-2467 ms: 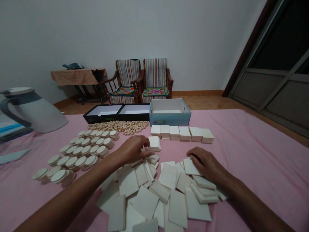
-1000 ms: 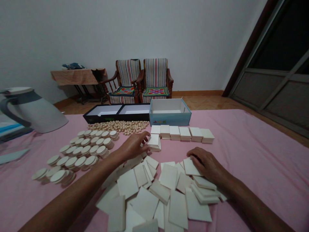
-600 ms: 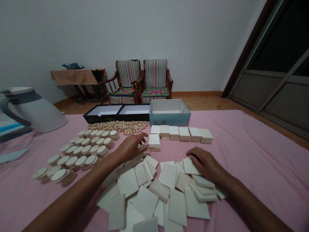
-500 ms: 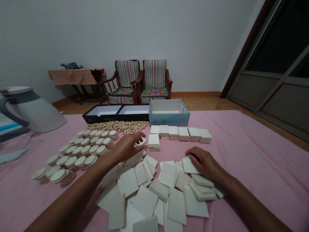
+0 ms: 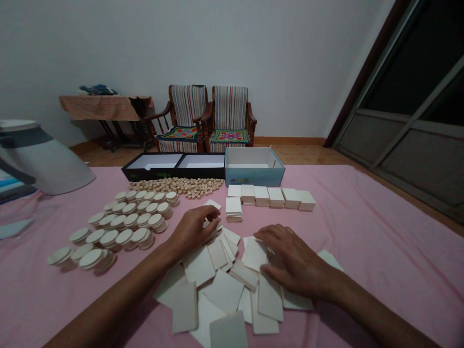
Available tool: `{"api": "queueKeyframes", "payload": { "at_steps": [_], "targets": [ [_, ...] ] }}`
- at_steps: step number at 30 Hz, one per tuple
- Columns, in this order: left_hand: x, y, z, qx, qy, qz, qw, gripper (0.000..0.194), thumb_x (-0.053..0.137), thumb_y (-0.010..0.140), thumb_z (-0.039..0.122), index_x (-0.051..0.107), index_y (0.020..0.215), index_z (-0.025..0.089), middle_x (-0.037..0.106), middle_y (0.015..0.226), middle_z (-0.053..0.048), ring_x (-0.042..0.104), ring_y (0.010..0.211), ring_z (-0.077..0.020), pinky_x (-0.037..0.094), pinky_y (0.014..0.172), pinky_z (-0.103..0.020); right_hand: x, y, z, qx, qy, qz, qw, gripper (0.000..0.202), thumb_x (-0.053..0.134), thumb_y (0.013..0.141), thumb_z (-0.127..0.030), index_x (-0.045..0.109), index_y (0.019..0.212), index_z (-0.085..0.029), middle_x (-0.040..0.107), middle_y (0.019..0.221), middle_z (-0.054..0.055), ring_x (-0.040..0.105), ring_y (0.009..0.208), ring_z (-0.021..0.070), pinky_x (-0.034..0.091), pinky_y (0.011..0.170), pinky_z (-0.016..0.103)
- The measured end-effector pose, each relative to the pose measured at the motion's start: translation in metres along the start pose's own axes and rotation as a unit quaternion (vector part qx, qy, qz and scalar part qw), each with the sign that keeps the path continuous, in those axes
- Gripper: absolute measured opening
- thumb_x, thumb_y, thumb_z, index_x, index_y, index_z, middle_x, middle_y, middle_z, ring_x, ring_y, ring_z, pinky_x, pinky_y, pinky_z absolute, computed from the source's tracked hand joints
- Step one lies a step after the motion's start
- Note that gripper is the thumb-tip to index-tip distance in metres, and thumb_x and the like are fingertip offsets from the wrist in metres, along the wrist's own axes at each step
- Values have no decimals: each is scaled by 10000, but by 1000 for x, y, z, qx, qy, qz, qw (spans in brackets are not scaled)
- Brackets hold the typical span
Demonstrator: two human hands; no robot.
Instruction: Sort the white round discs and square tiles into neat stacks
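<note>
A loose heap of thin white square tiles (image 5: 223, 290) lies in front of me. My left hand (image 5: 194, 229) is at the heap's far left edge, its fingers curved and apart from the thumb, with white tile showing in the gap. Just beyond those fingertips is a single tile (image 5: 213, 204). My right hand (image 5: 292, 258) spreads palm down over the heap's right side, thumb and fingers apart, fingertips at a pale square tile (image 5: 254, 253). The palm hides several tiles. Past the hands stands a short stack of square tiles (image 5: 234, 209).
More square stacks (image 5: 276, 197) form a row before a light-blue box (image 5: 254, 174). Left of it are a black two-part tray (image 5: 177, 173) and many small wooden pieces (image 5: 177, 185). Round disc stacks (image 5: 125, 237) fill the left. A grey-white jug (image 5: 54, 164) stands far left.
My right hand has moved left and inward from the right edge of the heap, onto its tiles. My left hand has dropped slightly nearer, uncovering the single tile beyond it. The view has shifted a little.
</note>
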State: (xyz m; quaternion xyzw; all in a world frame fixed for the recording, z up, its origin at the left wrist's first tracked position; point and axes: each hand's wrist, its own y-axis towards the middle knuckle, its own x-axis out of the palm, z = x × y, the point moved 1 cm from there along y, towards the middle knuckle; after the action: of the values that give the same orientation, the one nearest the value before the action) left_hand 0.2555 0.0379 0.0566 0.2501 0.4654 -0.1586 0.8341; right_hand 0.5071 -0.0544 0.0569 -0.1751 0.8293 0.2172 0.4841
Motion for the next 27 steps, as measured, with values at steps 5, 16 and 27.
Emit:
{"api": "queueKeyframes", "payload": {
  "at_steps": [5, 16, 27],
  "targets": [
    [10, -14, -12, -29, -40, 43, 998, 152, 497, 843, 246, 633, 878, 190, 690, 791, -9, 617, 700, -138, 452, 662, -238, 21, 2, -19, 56, -90, -15, 994, 494, 598, 766, -225, 487, 1245, -185, 554, 1128, 121, 472, 1000, 281, 385, 875, 446],
    [14, -17, -17, -50, -94, 55, 993, 140, 510, 827, 243, 636, 856, 188, 688, 783, -16, 615, 688, -138, 455, 630, -228, -3, 35, 5, 72, 78, 42, 993, 69, 486, 830, -171, 551, 841, -193, 600, 788, 16, 525, 704, 142, 400, 617, 256],
    [18, -19, -24, -49, -105, 54, 992, 152, 506, 826, 241, 634, 887, 188, 688, 819, -29, 617, 712, -144, 460, 628, -232, 19, 69, 66, 115, -30, 89, 989, 170, 514, 797, -152, 625, 924, -176, 649, 903, 61, 591, 837, 181, 436, 727, 294]
  ]
}}
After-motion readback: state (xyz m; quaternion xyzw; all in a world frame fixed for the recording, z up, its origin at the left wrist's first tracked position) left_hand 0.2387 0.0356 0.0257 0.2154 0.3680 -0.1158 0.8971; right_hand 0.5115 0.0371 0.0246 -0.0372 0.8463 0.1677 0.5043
